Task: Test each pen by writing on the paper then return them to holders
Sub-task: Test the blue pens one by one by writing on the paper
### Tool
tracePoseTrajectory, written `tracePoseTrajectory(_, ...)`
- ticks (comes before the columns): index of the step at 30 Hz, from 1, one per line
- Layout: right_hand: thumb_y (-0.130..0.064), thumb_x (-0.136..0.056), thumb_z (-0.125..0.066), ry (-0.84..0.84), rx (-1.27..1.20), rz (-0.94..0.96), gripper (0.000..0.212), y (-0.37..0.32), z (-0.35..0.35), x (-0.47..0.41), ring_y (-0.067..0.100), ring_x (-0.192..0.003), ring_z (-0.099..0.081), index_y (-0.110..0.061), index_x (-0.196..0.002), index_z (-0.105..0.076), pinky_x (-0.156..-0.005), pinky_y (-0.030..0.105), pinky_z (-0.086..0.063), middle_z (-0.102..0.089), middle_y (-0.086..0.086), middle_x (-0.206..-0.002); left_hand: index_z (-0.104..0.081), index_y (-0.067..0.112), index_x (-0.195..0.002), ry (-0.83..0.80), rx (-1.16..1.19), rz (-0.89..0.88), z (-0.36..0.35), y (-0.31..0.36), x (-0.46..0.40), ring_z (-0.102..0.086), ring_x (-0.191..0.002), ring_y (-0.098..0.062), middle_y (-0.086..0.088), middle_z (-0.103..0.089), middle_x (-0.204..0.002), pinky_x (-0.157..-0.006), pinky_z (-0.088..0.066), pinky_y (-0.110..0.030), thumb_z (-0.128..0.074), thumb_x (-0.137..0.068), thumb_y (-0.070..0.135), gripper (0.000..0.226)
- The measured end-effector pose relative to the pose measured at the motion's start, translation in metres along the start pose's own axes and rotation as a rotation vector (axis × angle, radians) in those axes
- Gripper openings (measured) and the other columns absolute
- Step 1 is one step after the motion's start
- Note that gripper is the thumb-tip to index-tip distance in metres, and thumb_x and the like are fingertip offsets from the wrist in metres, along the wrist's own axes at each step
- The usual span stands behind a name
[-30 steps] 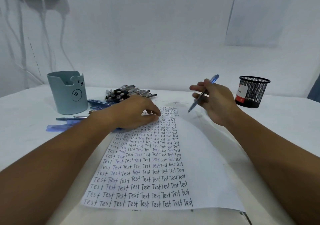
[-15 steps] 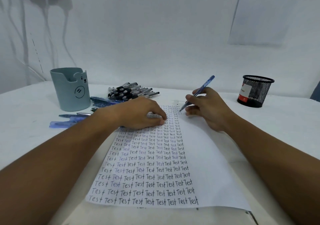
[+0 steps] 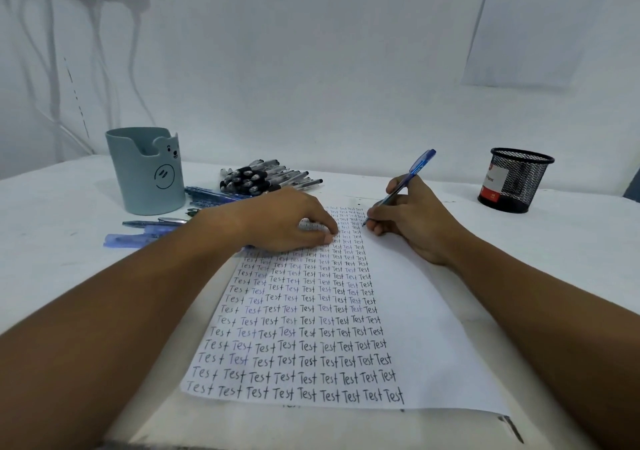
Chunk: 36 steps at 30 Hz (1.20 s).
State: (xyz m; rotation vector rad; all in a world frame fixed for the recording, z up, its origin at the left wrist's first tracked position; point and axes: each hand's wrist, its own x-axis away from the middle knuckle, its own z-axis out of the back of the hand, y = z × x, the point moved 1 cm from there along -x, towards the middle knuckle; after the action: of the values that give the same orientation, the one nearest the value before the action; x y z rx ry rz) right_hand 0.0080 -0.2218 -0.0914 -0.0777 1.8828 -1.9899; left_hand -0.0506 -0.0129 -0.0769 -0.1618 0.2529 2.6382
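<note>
Right hand (image 3: 412, 221) has its fingers bunched in a normal writing pinch on the blue pen (image 3: 401, 186), down low near the tip, and the tip is sitting on the paper (image 3: 415, 311) at the far end, just right of the last "Test" column. The cap end sticks up and away toward the far wall.

Left hand (image 3: 284, 221) lies palm down on the far left part of the sheet. Its fingers look loosely curved with the tips pressing the paper flat, not holding anything.

Handling-wise, I'd guess the pen is light, stiff plastic and a bit slick on the barrel, so gripping low near the tip is the way to go. The paper is thin and floppy and would probably slide without that left hand pinning it.

Further out: a loose pile of pens (image 3: 266, 178) lies far left beside the teal cup (image 3: 147, 172), a few more blue ones near it, and the mesh cup (image 3: 516, 179) sits far right, well apart.
</note>
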Motion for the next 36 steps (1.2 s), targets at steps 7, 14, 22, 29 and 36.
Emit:
tracePoseTrajectory(7,0.015,-0.086,-0.060,0.001,0.048,0.013,0.039,0.0013,-0.0008,-0.0005,0.028,-0.057,-0.059,-0.013,-0.095,-0.036,-0.057,0.029,-0.054,-0.057,0.021,-0.074,-0.065,0.033,-0.122,-0.002,0.003,-0.002,0.0011,0.0008,0.0007,-0.052,-0.116,-0.001,0.013,-0.060,-0.128,-0.105,-0.037,-0.026,-0.054,-0.095,0.042,0.030)
tracePoseTrajectory(14,0.014,-0.083,-0.061,-0.010,0.104,-0.006,0.039,0.0027,-0.0004,-0.0029,0.032,-0.067,-0.055,-0.014,-0.092,-0.035,-0.062,0.036,-0.049,-0.062,0.019,-0.071,-0.064,0.035,-0.122,-0.005,0.009,0.007,0.0002,-0.0001,0.0008,-0.051,-0.116,0.001,0.014,-0.060,-0.129,-0.105,-0.037,-0.025,-0.053,-0.095,0.044,0.030)
tracePoseTrajectory(22,0.012,-0.087,-0.060,0.010,0.103,0.015,0.036,0.0038,-0.0022,-0.0028,0.027,-0.060,-0.058,-0.015,-0.093,-0.035,-0.063,0.032,-0.053,-0.059,0.018,-0.074,-0.064,0.036,-0.122,-0.002,0.011,0.007,0.0004,-0.0005,0.0009,-0.051,-0.116,0.001,0.015,-0.060,-0.128,-0.104,-0.038,-0.025,-0.053,-0.095,0.045,0.030)
tracePoseTrajectory(29,0.016,-0.083,-0.059,-0.017,0.070,0.002,0.040,0.0048,0.0025,-0.0047,0.032,-0.066,-0.054,-0.015,-0.092,-0.035,-0.060,0.036,-0.048,-0.059,0.021,-0.071,-0.064,0.036,-0.122,-0.010,0.006,0.013,0.0006,-0.0001,0.0011,-0.052,-0.117,-0.001,0.014,-0.059,-0.129,-0.105,-0.038,-0.029,-0.052,-0.095,0.045,0.031)
tracePoseTrajectory(36,0.016,-0.082,-0.058,-0.016,0.070,-0.008,0.039,0.0039,0.0016,-0.0054,0.031,-0.065,-0.053,-0.014,-0.092,-0.036,-0.056,0.034,-0.046,-0.058,0.021,-0.070,-0.064,0.035,-0.122,-0.004,0.004,0.009,0.0007,0.0002,0.0016,-0.052,-0.117,-0.001,0.014,-0.060,-0.128,-0.105,-0.038,-0.028,-0.053,-0.095,0.044,0.031)
